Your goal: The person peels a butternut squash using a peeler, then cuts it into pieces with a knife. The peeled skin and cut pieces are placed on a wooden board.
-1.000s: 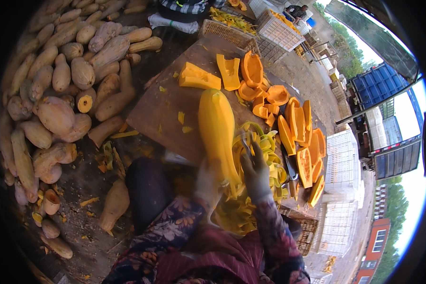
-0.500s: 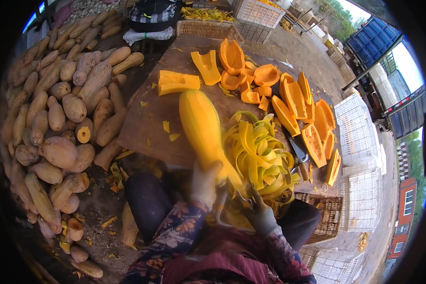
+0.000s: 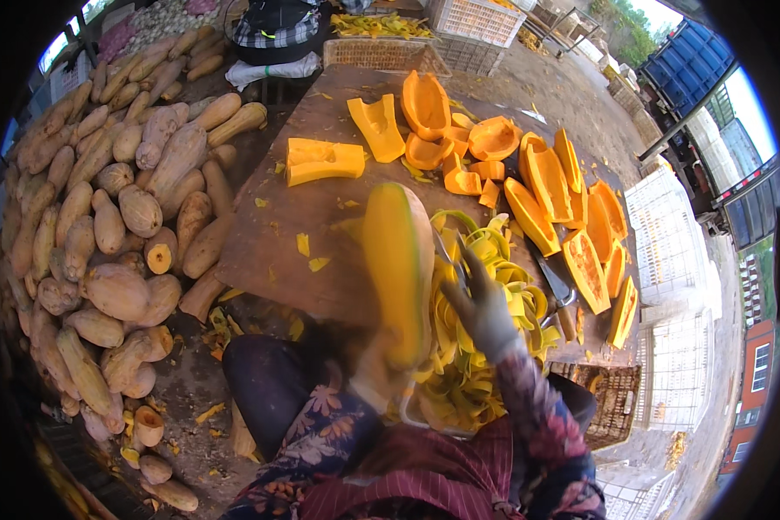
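A long butternut-type squash (image 3: pixel 390 269), partly peeled with a strip of tan skin along its right side, stands tilted over the near edge of the table. My left hand (image 3: pixel 374 374), gloved and blurred by motion, grips its lower end. My gloved right hand (image 3: pixel 487 316) is closed on a peeler (image 3: pixel 456 260), whose head lies close to the squash's right side; whether it touches cannot be made out. Beneath and beside that hand is a heap of curled yellow-green peel (image 3: pixel 516 299). Some peel hangs down over my lap.
Cut orange squash pieces (image 3: pixel 543 182) cover the table's far right. A knife (image 3: pixel 556 282) lies right of the peel. Unpeeled squashes (image 3: pixel 117 290) are piled on the left. White crates (image 3: pixel 672 295) stand at right, a brown crate (image 3: pixel 611 399) below the table (image 3: pixel 277 243).
The squash has turned more upright, showing its unpeeled side on the right. My right hand and the peeler have moved up from its lower end towards its upper right side.
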A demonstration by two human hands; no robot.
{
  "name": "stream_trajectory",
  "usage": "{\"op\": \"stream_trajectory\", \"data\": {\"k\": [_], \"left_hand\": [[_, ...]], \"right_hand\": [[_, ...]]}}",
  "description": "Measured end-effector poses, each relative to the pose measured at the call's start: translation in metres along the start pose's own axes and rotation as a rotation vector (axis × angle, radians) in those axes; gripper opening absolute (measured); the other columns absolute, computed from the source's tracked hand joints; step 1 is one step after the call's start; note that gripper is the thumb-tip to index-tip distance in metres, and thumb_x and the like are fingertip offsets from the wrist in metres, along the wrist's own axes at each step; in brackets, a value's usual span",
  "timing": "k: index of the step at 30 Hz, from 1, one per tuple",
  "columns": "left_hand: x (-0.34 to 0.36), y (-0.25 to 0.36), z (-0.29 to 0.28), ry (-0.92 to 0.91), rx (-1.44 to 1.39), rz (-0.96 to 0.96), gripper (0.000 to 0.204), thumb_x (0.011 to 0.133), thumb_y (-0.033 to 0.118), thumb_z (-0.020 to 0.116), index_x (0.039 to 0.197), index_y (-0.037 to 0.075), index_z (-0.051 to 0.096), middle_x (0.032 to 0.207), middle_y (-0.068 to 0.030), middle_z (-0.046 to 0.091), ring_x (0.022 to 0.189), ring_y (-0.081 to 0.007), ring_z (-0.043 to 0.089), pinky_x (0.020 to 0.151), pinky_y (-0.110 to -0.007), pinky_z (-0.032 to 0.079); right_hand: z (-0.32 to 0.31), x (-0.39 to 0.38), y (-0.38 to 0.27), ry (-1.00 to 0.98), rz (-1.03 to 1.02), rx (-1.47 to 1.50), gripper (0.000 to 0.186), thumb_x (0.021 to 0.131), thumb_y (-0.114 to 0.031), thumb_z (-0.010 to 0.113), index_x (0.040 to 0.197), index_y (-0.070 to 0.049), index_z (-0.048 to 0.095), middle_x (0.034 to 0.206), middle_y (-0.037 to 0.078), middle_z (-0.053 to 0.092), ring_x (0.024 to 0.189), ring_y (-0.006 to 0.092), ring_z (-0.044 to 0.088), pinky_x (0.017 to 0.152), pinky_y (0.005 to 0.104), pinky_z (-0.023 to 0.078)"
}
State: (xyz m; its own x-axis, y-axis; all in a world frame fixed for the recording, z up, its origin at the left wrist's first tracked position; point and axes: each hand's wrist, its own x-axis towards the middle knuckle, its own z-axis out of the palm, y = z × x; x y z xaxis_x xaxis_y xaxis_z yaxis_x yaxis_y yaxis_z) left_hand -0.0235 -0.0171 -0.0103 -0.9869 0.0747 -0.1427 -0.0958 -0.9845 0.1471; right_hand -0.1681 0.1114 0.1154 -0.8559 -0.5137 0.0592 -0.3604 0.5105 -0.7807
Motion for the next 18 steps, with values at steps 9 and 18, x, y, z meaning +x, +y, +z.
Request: {"op": "stream_trajectory", "data": {"k": [9,18], "left_hand": [[0.003,-0.011,0.007,0.224,-0.022,0.121,0.050,0.094,0.033,0.073,0.134,0.007,0.060,0.119,-0.0136,0.069,0.101,-0.0341,0.071,0.082,-0.050,0.060],[0.005,-0.015,-0.002,0.292,-0.022,0.056,0.051,0.095,0.032,0.070,0.138,0.009,0.057,0.120,-0.0130,0.068,0.100,-0.0318,0.069,0.087,-0.047,0.058]], "right_hand": [[0.019,0.151,-0.031,-0.343,0.088,-0.408,0.053,0.103,-0.039,0.059,0.140,-0.001,0.056,0.119,0.033,0.068,0.114,0.0479,0.066,0.097,0.0518,0.051],[0.012,-0.088,0.016,-0.414,-0.087,-0.410,0.046,0.101,-0.017,0.060,0.145,-0.005,0.053,0.136,0.029,0.060,0.092,0.0412,0.072,0.083,0.0495,0.059]]}}
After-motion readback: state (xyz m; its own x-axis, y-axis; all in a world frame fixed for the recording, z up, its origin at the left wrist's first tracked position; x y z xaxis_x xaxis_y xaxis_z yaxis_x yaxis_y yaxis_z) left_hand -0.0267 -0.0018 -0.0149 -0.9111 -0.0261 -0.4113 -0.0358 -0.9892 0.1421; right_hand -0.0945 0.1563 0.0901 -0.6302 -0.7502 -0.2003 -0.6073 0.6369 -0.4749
